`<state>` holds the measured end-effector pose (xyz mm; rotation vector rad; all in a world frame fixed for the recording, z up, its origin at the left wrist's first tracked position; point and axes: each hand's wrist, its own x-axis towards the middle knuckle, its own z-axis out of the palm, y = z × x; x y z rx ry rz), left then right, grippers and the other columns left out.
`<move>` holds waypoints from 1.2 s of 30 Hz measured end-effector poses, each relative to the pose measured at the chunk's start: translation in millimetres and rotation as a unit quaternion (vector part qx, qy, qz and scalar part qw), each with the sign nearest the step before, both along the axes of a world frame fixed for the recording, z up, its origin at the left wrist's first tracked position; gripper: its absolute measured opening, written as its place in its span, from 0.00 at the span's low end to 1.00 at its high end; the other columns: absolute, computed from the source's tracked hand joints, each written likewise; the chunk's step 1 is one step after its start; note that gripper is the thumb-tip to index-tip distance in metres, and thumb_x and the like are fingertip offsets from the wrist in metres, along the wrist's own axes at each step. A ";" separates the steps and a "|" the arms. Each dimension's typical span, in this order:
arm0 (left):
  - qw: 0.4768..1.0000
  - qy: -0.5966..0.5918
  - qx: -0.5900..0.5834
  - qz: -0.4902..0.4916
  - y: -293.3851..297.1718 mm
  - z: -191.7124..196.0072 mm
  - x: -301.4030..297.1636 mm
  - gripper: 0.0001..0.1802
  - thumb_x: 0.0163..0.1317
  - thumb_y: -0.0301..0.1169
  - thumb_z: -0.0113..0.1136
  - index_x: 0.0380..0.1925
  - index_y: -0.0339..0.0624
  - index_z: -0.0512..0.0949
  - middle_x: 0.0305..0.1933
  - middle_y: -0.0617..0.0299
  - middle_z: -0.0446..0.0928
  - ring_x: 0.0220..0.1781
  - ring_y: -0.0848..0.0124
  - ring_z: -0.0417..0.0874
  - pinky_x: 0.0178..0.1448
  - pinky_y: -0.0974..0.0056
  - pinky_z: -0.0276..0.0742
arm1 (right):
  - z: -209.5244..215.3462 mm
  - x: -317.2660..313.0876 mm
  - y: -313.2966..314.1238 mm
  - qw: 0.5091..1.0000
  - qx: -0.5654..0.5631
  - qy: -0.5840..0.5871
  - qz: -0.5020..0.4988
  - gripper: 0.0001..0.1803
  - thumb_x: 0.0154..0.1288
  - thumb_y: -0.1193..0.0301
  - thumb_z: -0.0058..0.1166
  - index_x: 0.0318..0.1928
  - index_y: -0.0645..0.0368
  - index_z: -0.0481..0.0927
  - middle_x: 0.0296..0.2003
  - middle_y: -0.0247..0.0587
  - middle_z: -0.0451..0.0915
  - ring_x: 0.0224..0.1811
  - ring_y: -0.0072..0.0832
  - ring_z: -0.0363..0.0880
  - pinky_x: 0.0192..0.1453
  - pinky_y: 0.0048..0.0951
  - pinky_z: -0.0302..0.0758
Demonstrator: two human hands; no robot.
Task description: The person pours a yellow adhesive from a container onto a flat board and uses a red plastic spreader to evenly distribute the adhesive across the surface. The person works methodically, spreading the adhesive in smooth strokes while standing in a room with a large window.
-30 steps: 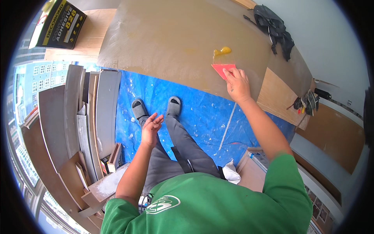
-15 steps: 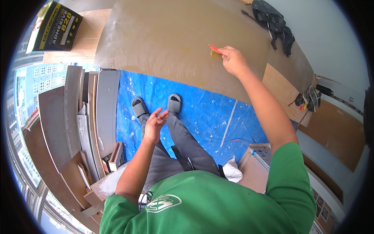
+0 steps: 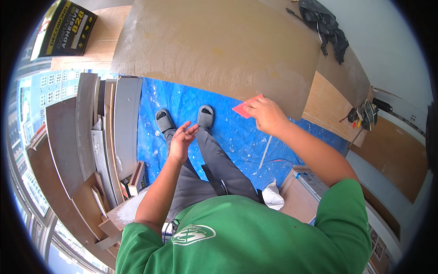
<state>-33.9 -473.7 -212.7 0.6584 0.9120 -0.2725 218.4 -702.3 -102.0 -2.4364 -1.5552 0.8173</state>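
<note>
A flat red spreader (image 3: 248,106) is pinched in my right hand (image 3: 268,116) at the near edge of a large brown panel (image 3: 214,50). Wet-looking adhesive with fine streaks coats the panel. My left hand (image 3: 183,140) hangs in front of my legs, palm up, fingers apart and holding nothing. At the far left a black and yellow adhesive tin (image 3: 66,29) stands on a bare wooden board (image 3: 108,34).
Blue sheeting (image 3: 228,141) spotted with white covers the floor under my sandals. Several boards (image 3: 127,123) lean by the window on the left. A black bag (image 3: 326,29) lies at the far right, with hand tools (image 3: 362,114) nearer. A white bag (image 3: 273,195) sits by my right leg.
My right hand has drawn the spreader toward me, from over the panel to its near edge, and the spreader has turned to show its flat face. The left hand stays almost still.
</note>
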 end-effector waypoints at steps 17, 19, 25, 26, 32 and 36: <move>0.999 0.014 0.028 -0.018 -5.6 -9.9 -9.0 0.41 0.53 0.28 0.46 0.73 0.32 0.58 0.68 0.47 0.74 0.70 0.57 0.73 0.75 0.54 0.58 | -36.8 127.5 -30.8 0.901 0.174 -0.308 -0.250 0.23 0.66 0.72 0.57 0.62 0.53 0.78 0.55 0.40 0.75 0.57 0.44 0.74 0.60 0.40 0.74; 0.999 0.015 0.031 -0.015 -3.2 -6.3 -8.8 0.41 0.53 0.27 0.45 0.73 0.33 0.58 0.68 0.47 0.74 0.70 0.58 0.73 0.74 0.55 0.58 | -54.9 105.7 -47.2 0.919 0.095 -0.301 -0.237 0.22 0.66 0.72 0.57 0.61 0.53 0.78 0.54 0.37 0.75 0.56 0.43 0.73 0.60 0.41 0.74; 0.999 0.045 0.026 0.013 0.7 -8.5 -17.4 0.42 0.53 0.26 0.48 0.73 0.29 0.58 0.66 0.45 0.75 0.66 0.58 0.77 0.70 0.59 0.66 | -5.4 80.3 -57.3 0.951 0.011 -0.191 -0.241 0.16 0.67 0.73 0.55 0.54 0.55 0.82 0.48 0.38 0.78 0.52 0.42 0.76 0.58 0.43 0.74; 0.999 0.042 0.020 0.003 -2.5 -10.0 -16.5 0.42 0.53 0.26 0.48 0.73 0.30 0.59 0.66 0.46 0.75 0.67 0.58 0.75 0.72 0.58 0.63 | 2.1 88.6 -57.4 0.951 0.034 -0.179 -0.251 0.15 0.68 0.72 0.54 0.54 0.56 0.82 0.48 0.39 0.79 0.52 0.43 0.77 0.57 0.43 0.74; 0.995 -0.040 -0.043 -0.074 -55.1 5.4 30.7 0.43 0.52 0.27 0.48 0.73 0.32 0.59 0.69 0.47 0.73 0.71 0.58 0.72 0.74 0.58 0.59 | -14.3 189.6 -49.7 0.906 0.044 -0.160 -0.390 0.16 0.72 0.71 0.46 0.55 0.59 0.81 0.52 0.49 0.81 0.55 0.50 0.78 0.58 0.43 0.75; 0.992 -0.061 -0.072 -0.086 -78.5 20.3 56.6 0.44 0.51 0.26 0.50 0.73 0.32 0.58 0.71 0.47 0.71 0.72 0.57 0.71 0.74 0.59 0.59 | -34.3 214.6 -37.9 0.896 0.032 -0.179 -0.406 0.17 0.72 0.72 0.44 0.56 0.58 0.81 0.55 0.50 0.80 0.57 0.48 0.78 0.62 0.42 0.75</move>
